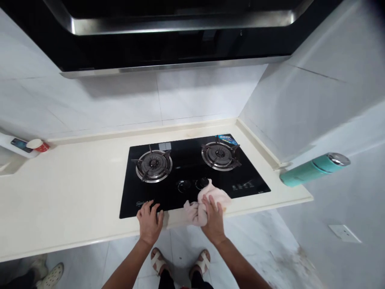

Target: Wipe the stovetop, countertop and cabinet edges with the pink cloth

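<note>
A black glass gas stove [180, 176] with two burners is set into the cream counter. On its front edge, toward the right, lies a pale pink cloth [215, 196], partly bunched up. My right hand [214, 220] grips this cloth from above and presses it on the stove's front edge, with part of the bundle hanging by the counter edge. My left hand [149, 222] rests at the stove's front left corner, fingers apart and holding nothing. Two black knobs, the left knob [184, 186] and the right knob [201, 183], sit just beyond the cloth.
Overhead hangs a black range hood [180, 48]. A teal thermos bottle [314, 169] stands at the counter's right end by the wall. A red and white paper cup [38, 145] and a phone [21, 144] are at far left. Another person's shoe [51, 276] shows at lower left.
</note>
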A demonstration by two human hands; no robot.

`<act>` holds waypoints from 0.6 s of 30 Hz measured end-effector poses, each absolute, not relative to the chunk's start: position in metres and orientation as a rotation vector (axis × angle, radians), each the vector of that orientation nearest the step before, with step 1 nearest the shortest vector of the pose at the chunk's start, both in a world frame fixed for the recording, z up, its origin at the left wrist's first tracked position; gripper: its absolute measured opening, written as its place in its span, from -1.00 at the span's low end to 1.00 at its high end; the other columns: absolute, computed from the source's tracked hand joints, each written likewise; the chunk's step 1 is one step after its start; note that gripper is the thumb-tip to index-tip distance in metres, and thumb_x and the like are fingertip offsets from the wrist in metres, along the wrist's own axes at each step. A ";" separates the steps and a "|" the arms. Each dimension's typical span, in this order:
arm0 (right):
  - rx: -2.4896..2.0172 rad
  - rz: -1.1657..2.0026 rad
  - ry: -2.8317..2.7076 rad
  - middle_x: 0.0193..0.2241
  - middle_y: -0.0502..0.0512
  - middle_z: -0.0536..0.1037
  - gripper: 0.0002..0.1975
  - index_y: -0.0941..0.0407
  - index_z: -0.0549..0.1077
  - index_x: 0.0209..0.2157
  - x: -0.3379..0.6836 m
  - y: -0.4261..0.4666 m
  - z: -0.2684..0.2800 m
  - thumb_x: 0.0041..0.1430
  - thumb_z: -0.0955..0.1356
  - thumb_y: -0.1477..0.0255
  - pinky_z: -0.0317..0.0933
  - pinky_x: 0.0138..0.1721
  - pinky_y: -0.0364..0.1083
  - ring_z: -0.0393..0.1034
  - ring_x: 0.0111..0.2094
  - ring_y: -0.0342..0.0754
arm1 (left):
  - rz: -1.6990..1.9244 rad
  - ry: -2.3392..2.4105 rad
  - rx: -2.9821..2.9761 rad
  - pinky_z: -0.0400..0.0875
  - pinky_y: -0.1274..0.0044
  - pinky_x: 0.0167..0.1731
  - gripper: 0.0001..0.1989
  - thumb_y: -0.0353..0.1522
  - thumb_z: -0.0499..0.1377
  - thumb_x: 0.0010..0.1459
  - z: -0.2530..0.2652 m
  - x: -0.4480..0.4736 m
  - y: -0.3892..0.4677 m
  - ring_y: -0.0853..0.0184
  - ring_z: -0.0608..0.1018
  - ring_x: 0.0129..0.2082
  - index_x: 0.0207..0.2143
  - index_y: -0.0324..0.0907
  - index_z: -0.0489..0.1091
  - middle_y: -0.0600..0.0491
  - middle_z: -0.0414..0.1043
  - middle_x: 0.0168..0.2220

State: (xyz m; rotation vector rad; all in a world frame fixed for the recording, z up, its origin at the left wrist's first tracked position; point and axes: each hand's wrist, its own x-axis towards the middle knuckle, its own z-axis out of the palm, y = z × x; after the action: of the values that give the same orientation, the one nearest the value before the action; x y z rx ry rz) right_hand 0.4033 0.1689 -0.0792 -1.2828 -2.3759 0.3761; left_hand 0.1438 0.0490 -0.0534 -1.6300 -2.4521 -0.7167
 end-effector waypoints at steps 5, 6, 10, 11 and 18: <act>-0.973 0.653 -2.552 0.33 0.24 0.25 -0.32 0.15 0.22 0.31 0.312 0.109 -0.061 0.13 0.30 0.40 -0.34 0.38 0.26 -0.10 0.42 0.20 | -0.921 -2.457 -1.650 0.22 0.19 0.11 -0.69 -0.18 0.04 0.34 -0.057 0.133 0.047 0.08 0.39 0.15 -0.04 -0.10 0.48 -0.11 0.44 0.07; -0.890 0.702 -2.584 0.34 0.21 0.25 -0.32 0.13 0.21 0.32 0.298 0.105 -0.056 0.14 0.30 0.38 -0.37 0.39 0.24 -0.12 0.43 0.17 | -1.012 -2.445 -1.649 0.25 0.21 0.10 -0.68 -0.19 0.01 0.36 -0.057 0.129 0.045 0.11 0.42 0.12 -0.03 -0.10 0.46 -0.10 0.46 0.04; -0.768 0.784 -2.664 0.29 0.20 0.33 -0.28 0.12 0.22 0.31 0.298 0.112 -0.055 0.09 0.32 0.34 -0.34 0.40 0.20 -0.06 0.41 0.11 | -1.312 -2.383 -1.669 0.34 0.27 0.10 -0.67 -0.19 -0.03 0.39 -0.052 0.104 0.026 0.19 0.45 0.07 0.02 -0.14 0.38 -0.09 0.45 0.01; -0.806 0.763 -2.668 0.27 0.23 0.35 -0.28 0.14 0.24 0.29 0.314 0.118 -0.060 0.06 0.32 0.33 -0.31 0.40 0.21 -0.02 0.40 0.13 | -1.336 -2.375 -1.670 0.34 0.28 0.12 -0.67 -0.19 -0.02 0.38 -0.049 0.095 0.018 0.19 0.44 0.08 0.03 -0.13 0.37 -0.09 0.44 0.02; -1.741 0.195 -2.136 0.26 0.43 0.27 -0.37 0.20 0.31 0.18 0.479 0.198 -0.088 0.10 0.24 0.23 -0.01 0.26 0.31 0.02 0.35 0.30 | -1.220 -2.446 -1.543 0.36 0.26 0.08 -0.67 -0.15 -0.01 0.36 -0.043 0.026 -0.052 0.17 0.48 0.00 -0.05 -0.11 0.42 -0.05 0.50 -0.08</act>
State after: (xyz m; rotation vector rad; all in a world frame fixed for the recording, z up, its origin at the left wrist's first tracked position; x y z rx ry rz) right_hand 0.4787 0.1978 -0.0883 -1.7414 -2.1363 0.1952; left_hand 0.0263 -0.0522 -0.0431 -1.5429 -2.4460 -1.2203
